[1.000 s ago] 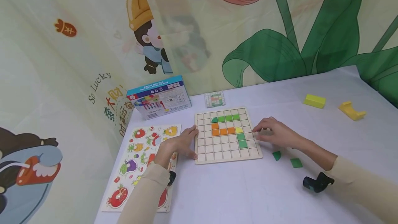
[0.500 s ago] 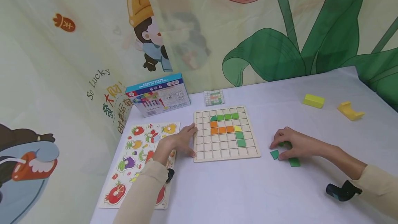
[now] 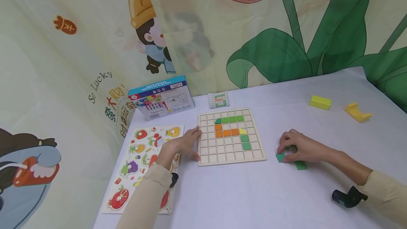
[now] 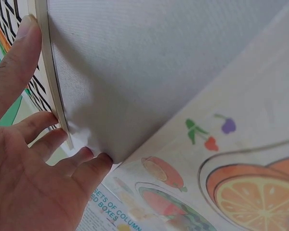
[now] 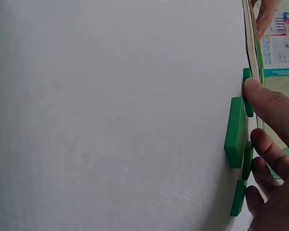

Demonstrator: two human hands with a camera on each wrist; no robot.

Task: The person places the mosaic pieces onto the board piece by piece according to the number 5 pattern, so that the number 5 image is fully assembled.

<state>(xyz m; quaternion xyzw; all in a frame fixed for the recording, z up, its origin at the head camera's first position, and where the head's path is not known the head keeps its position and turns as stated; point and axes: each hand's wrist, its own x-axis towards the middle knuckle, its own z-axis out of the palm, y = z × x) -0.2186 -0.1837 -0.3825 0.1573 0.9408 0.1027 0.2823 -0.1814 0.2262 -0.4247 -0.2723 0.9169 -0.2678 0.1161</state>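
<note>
A wooden grid board [image 3: 222, 149] lies on the white table and holds rows of green [image 3: 233, 119], orange [image 3: 227, 133] and yellow [image 3: 243, 131] tiles. My left hand [image 3: 190, 143] rests with straight fingers against the board's left edge [image 4: 50, 72]. To the right of the board, my right hand [image 3: 294, 149] curls over loose green tiles. Its thumb and forefinger pinch a small green tile [image 3: 280, 157] that lies on the table. A second green tile [image 3: 300, 165] sits by the palm, and a third [image 3: 290, 147] shows under the fingers. In the right wrist view the thumb [image 5: 260, 96] touches a tile's edge [image 5: 235, 125].
A fruit puzzle board [image 3: 143, 162] lies under my left forearm. A blue box [image 3: 162, 96] and a small pattern card [image 3: 218, 99] sit behind the grid board. Two yellow blocks [image 3: 321, 102] [image 3: 357, 112] lie at the far right. A printed curtain hangs behind the table.
My right hand left the board's right edge and came down on the loose green tiles, then closed its thumb and forefinger on one. The left hand has stayed in place.
</note>
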